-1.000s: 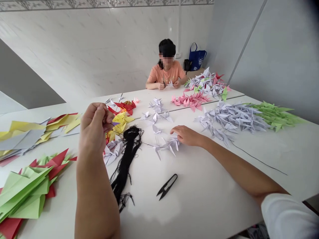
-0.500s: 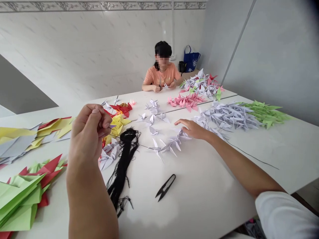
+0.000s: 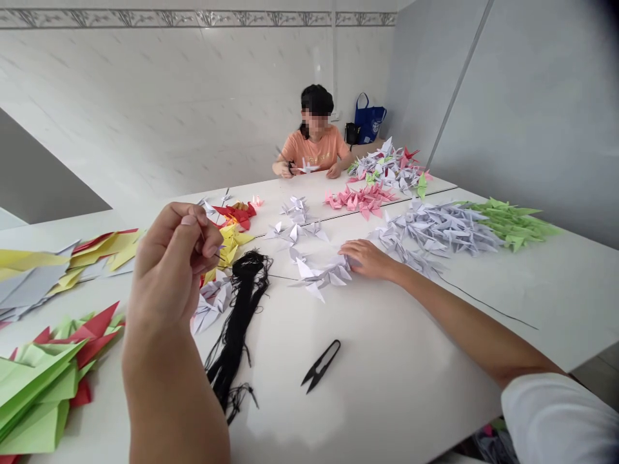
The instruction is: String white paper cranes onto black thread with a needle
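Observation:
My left hand [image 3: 181, 248] is raised at the left, its fingers pinched on a black thread [image 3: 278, 276]. The thread runs low over the table towards a row of white paper cranes [image 3: 319, 276]. My right hand [image 3: 368, 258] reaches in from the right, its fingers curled down on the right end of that row; the fingertips are partly hidden. Between my arms lies a bundle of black threads [image 3: 236, 328]. A pair of black thread snips [image 3: 322, 366] rests on the table in front of it.
White cranes [image 3: 438, 225], green cranes [image 3: 512, 222] and pink cranes [image 3: 360, 198] lie in piles. Folded green paper [image 3: 43, 386] and yellow sheets [image 3: 29, 261] are at the left. Across the table sits a person [image 3: 314, 145] holding a white crane. A blue bag [image 3: 370, 122] stands behind.
My right hand has come down onto the cranes and its fingers have curled in. The row of cranes is bunched closer together. My left hand has barely moved.

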A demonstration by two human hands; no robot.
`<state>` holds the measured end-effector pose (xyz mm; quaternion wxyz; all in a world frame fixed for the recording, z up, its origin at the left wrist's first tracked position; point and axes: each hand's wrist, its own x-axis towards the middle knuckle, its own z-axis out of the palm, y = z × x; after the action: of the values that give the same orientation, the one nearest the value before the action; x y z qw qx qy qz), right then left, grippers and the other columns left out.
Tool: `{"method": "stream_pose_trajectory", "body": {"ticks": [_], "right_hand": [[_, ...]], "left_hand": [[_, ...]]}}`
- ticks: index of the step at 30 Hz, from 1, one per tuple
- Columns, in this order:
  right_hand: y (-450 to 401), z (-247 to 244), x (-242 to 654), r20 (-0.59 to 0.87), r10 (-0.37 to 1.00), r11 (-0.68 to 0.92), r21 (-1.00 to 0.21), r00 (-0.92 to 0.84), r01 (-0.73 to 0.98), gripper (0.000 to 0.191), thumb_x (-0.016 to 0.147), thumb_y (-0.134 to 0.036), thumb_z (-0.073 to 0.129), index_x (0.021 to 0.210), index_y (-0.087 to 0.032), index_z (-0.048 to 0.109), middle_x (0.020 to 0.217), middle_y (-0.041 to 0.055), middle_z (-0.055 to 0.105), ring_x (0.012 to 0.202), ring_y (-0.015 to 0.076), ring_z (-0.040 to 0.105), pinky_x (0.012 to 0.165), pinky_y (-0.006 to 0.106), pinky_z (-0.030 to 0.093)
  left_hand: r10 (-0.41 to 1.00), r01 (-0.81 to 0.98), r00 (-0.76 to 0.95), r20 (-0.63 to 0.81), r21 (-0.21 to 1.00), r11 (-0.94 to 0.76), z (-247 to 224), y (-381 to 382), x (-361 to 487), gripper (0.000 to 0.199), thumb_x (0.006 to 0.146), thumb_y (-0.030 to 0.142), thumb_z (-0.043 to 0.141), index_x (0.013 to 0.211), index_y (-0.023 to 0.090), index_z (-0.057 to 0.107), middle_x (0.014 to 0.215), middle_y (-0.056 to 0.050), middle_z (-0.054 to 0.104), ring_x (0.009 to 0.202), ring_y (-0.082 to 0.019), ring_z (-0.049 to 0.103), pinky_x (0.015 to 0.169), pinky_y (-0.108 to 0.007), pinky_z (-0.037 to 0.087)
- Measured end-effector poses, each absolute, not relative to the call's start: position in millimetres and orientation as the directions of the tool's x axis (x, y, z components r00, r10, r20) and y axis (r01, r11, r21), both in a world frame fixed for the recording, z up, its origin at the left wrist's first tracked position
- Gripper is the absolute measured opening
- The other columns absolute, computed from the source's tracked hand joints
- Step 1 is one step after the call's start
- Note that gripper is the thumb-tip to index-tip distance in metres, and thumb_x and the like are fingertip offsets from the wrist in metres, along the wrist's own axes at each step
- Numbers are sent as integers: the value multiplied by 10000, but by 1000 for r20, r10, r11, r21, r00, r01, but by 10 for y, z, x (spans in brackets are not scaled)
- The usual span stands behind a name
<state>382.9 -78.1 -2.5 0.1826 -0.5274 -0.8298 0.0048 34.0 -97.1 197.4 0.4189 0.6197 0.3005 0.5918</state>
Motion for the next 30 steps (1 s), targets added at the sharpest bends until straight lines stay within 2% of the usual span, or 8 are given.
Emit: {"method": "stream_pose_trajectory", "body": {"ticks": [4,7,10,12,17,22,26,30], "right_hand": [[-749,-45,3819,318,867,452,-175,-384,875,318,883,-90,600,1180,-170,680,1276,146,699,1271,305,605,1113,479,408],[-714,-73,3837,338,872,429,-174,-355,887,350,878,-13,506,1148,-154,679,1224,170,710,1246,316,614,1113,510,383],[-685,-103,3848,329,868,449,-196,-373,872,388,866,-11,513,1178,-182,667,1231,133,714,1259,296,607,1146,502,340],[-670,-108,3855,325,867,457,-219,-378,862,326,872,-47,540,1130,-194,675,1176,112,730,1203,282,633,1139,487,342],[-634,-66,3937,336,892,408,-310,-302,859,176,936,-147,496,1020,-175,647,1004,105,737,943,250,667,930,396,465],[-623,-26,4033,318,911,376,-374,-263,848,176,976,-247,462,1023,-191,623,989,80,735,912,235,665,812,329,480],[-635,-9,4056,320,910,376,-366,-264,851,179,973,-256,457,1011,-190,620,969,83,729,909,249,656,822,341,474],[-653,-9,4042,364,894,388,-344,-259,855,205,952,-204,446,1038,-179,630,1019,120,720,975,285,650,925,414,465]], "left_hand": [[867,-121,128,482,875,-469,1993,-997,344,102,876,108,540,808,182,556,546,16,425,502,-89,302,413,-173,199],[868,-117,130,479,877,-467,2005,-1015,340,110,884,107,533,806,182,556,557,17,412,511,-90,320,412,-169,206],[867,-116,127,482,875,-470,2012,-1041,329,109,870,103,548,799,185,555,555,23,395,511,-88,318,409,-171,194],[864,-115,135,486,873,-473,2012,-1051,311,101,859,110,569,796,187,556,563,23,393,513,-87,310,411,-176,189],[861,1,125,493,868,-497,2002,-1024,216,91,908,145,573,830,190,558,596,20,414,545,-90,324,444,-181,213],[850,223,69,522,822,-523,1990,-974,103,117,949,154,521,840,196,531,593,26,439,553,-97,344,470,-198,253],[849,238,76,522,818,-524,1988,-985,70,119,957,174,524,841,199,532,609,27,439,560,-97,352,483,-204,265],[852,198,106,513,829,-524,1986,-1005,94,114,963,193,540,849,203,537,603,28,424,569,-103,365,481,-201,274]]}}
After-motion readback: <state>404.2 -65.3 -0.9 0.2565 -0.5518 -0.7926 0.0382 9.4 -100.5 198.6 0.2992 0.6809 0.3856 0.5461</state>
